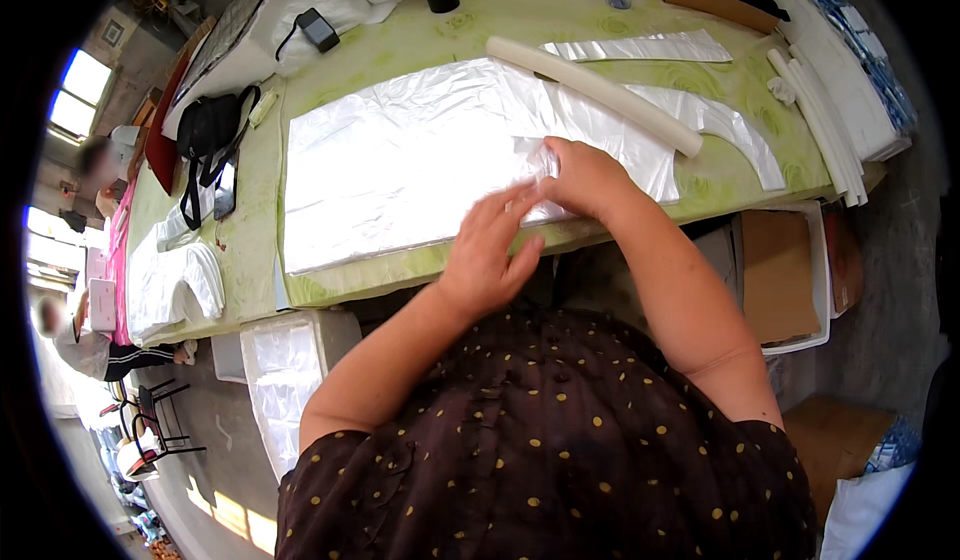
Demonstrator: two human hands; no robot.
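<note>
Left hand point(492, 252): fingers extended, thumb apart | right hand point(588, 180): turned inward, pinching crinkled film point(535, 155)

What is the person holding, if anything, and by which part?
The right hand seems to pinch shiny plastic by a crumpled bit; the left hand looks open, holding nothing.

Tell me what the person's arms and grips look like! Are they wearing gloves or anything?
No gloves: the left grip and right grip are bare, with five-fingered human shapes. Both forearms are bare too, with no watch or bracelet showing. Above them are short, dark brown sleeves sprinkled with small yellowish dots, matching the top.
</note>
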